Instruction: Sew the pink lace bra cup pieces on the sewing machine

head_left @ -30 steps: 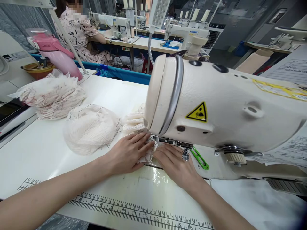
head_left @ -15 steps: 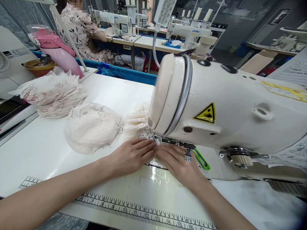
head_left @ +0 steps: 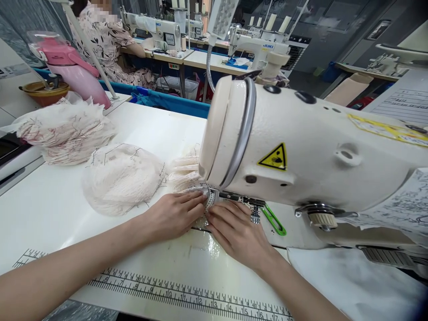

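My left hand [head_left: 175, 214] lies with fingers together, pressing white lace fabric [head_left: 210, 198] down beside the needle area of a sewing machine [head_left: 284, 133]. Close to it on the right, my right hand [head_left: 239, 227] holds the same fabric with bent fingers, partly under the machine's metal attachment [head_left: 256, 209]. Pale gathered fabric [head_left: 183, 171] bunches just behind my left fingertips. The machine head hides the needle and part of the lace. A green thread snipper [head_left: 274, 220] lies right of my right hand.
A round sheer fabric piece [head_left: 123, 178] and a heap of fabric [head_left: 67, 129] lie left. Behind them stand a pink bottle [head_left: 68, 67] and a brown bowl [head_left: 47, 92]. A ruler scale [head_left: 187, 292] runs along the front edge. Another person [head_left: 103, 44] sits beyond.
The view has shifted slightly, so the scene sits further left. My right hand has moved a little towards me, and more lace shows between my hands.
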Demonstrator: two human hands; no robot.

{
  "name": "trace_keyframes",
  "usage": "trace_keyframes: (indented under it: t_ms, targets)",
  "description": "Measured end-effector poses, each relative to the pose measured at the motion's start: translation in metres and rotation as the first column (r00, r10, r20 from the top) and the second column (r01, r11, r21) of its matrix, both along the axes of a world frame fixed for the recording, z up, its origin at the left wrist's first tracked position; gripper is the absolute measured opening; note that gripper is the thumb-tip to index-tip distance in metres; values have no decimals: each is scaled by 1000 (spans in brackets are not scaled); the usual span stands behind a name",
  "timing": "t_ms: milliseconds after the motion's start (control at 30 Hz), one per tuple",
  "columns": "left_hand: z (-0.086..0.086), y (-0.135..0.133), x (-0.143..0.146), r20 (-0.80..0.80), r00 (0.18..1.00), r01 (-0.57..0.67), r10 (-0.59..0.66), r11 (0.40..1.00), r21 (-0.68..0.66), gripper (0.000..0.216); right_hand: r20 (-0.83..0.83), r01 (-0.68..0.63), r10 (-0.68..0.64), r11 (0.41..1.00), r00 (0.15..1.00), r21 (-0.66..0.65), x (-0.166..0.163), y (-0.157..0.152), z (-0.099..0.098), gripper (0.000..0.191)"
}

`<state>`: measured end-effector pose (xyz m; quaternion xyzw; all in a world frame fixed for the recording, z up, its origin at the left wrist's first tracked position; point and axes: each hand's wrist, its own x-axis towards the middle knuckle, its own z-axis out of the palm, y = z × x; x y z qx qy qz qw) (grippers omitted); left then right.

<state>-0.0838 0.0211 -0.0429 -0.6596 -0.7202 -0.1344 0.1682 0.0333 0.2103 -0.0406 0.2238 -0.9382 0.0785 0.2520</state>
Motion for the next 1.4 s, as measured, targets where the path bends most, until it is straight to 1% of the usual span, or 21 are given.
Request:
trace_keyframes:
  t_ms: [267, 600, 767, 900, 1033, 1200, 1400]
  targets:
    - [0, 0, -3, -18, 999, -50, 50, 999, -18, 29, 9, 25, -25, 999, 1000, 38, 0, -1, -1, 21]
    - [1, 2, 0, -45, 996, -81, 80, 996, -34, 34, -52, 86, -83, 994, 995, 72, -1, 2, -7, 21]
    - [-2, 1, 0, -32, 996, -81, 80, 996, -36, 36, -42, 110, -107, 991, 993, 82, -1, 2, -4, 21]
    - [-3, 1, 1, -70, 993, -94, 92, 995, -25, 36, -73, 147, -141, 985, 987, 92, -2, 3, -1, 21]
    - [-4, 2, 2, -83, 993, -86, 85, 996, -7, 37, -93, 186, -176, 976, 980, 111, -2, 6, -4, 20]
    - [-6, 1, 3, -86, 992, -91, 89, 996, -26, 38, -56, 258, -252, 951, 966, 169, 1, 9, -7, 23]
    - [-6, 1, 3, -49, 996, -82, 80, 996, -31, 38, -97, 307, -293, 925, 951, 224, 3, 13, -14, 29]
